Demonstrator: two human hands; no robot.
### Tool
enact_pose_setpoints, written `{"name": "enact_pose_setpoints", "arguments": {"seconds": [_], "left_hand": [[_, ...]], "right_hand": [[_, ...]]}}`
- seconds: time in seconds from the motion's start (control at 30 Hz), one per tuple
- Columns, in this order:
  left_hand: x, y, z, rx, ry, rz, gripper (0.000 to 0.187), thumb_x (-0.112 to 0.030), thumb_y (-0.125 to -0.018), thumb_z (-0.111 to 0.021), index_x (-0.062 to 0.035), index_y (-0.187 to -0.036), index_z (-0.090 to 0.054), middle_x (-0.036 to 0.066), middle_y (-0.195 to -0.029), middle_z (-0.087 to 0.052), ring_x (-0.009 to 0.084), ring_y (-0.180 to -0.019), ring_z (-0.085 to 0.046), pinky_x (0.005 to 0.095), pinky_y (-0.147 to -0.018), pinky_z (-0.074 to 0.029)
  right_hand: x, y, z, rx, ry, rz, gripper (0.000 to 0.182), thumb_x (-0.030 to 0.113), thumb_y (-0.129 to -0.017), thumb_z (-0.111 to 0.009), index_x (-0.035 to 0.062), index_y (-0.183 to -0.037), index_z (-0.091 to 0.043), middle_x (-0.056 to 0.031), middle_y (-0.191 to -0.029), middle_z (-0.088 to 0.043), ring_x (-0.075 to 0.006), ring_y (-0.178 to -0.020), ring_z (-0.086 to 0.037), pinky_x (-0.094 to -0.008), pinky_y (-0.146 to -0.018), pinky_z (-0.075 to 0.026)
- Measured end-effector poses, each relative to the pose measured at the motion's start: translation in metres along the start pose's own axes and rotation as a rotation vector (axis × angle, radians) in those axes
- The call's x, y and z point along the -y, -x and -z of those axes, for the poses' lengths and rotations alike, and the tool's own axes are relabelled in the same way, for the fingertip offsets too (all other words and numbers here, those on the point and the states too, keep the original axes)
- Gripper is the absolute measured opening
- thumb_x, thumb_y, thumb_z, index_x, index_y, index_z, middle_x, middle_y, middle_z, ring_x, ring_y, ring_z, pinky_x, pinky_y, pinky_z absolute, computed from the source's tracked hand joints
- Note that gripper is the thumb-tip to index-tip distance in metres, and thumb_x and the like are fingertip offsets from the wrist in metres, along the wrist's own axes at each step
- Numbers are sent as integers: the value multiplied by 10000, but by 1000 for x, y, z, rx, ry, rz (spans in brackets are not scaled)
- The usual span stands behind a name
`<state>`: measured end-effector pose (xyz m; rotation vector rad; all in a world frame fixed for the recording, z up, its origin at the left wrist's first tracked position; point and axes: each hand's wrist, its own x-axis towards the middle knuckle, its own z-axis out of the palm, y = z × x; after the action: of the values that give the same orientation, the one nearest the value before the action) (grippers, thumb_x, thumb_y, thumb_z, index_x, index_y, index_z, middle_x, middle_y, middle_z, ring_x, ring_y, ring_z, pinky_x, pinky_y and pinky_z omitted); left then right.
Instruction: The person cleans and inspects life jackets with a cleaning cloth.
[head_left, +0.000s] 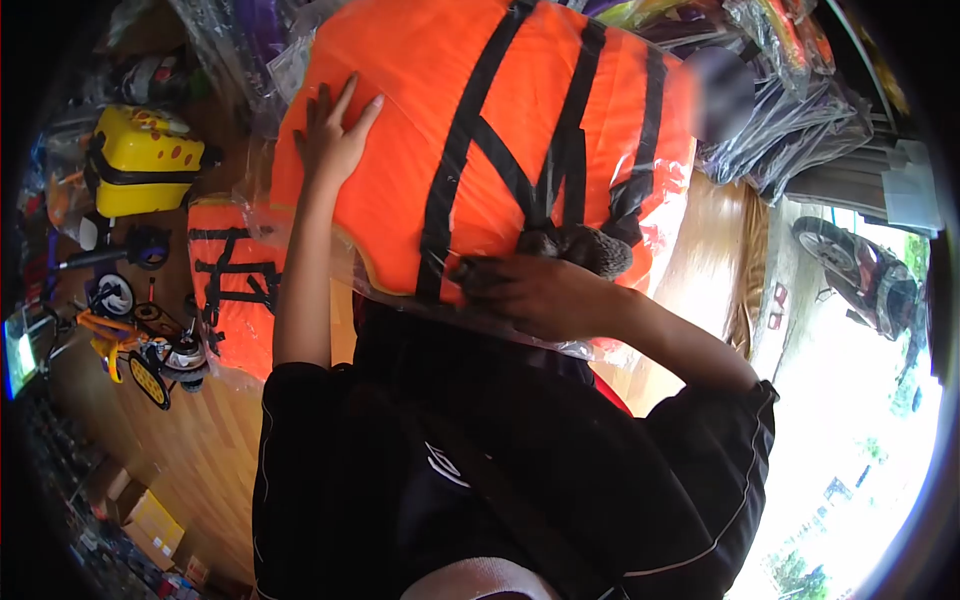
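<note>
A large orange life vest point(395, 75) with black straps, in clear plastic wrap, spans the upper middle of the view. My left hand point(338, 140) lies on its left part, open, with the fingers spread over the plastic. Near the vest's lower edge, my right hand point(545, 295) rests over the black straps with its fingers pointing left and apart; the fingertips are dark and somewhat blurred. Just behind that hand is a grey textured bundle point(598, 250), and what it is I cannot make out.
Another orange vest point(240, 325) lies on the wooden floor point(215, 440) at left. Beyond it are a yellow case point(148, 165) and small wheeled toys point(145, 345). Plastic-wrapped goods point(790, 130) are piled at upper right, a motorcycle point(865, 270) stands outside, and a cardboard box point(150, 525) sits lower left.
</note>
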<state>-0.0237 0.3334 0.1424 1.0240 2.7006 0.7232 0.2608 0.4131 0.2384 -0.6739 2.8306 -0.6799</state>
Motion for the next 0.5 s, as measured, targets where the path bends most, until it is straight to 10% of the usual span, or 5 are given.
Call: {"name": "enact_pose_setpoints", "arguments": {"seconds": [0.2,0.3,0.43,0.5], "left_hand": [[0,-4,-4,17,-15,-12,644,-651,-731,-381,-336,-1285,-287,144,-1366,-193,318,-1264,-162,596,-953,-105],[-10,-4,3,-6,-107,-24,642,-630,-739,-396,-291,-1278,-318,161,-1352,-217,337,-1255,-176,594,-951,-120],[-51,16,21,-151,-345,-246,618,-544,-760,-462,-149,-1232,-403,183,-1306,-292,368,-1228,-219,581,-953,-143],[-91,42,27,-124,-168,-414,591,-488,-766,-496,-83,-1191,-435,195,-1278,-326,371,-1215,-244,575,-956,-144]], "right_hand": [[-25,73,17,-249,-540,-213,142,136,-699,-608,18,-639,-558,-120,-648,-533,-283,-605,-511,-363,-550,-403],[-25,87,50,-550,-906,-631,235,192,-827,-499,-15,-912,-570,-65,-738,-568,-157,-683,-553,-278,-620,-427],[-37,65,65,-759,-626,-582,302,245,-833,-497,62,-1067,-550,-97,-1078,-526,-200,-992,-517,-321,-815,-402],[-55,57,42,-351,352,-590,424,362,-817,-483,145,-1181,-474,-74,-1259,-410,-246,-1173,-372,-392,-959,-289]]}}
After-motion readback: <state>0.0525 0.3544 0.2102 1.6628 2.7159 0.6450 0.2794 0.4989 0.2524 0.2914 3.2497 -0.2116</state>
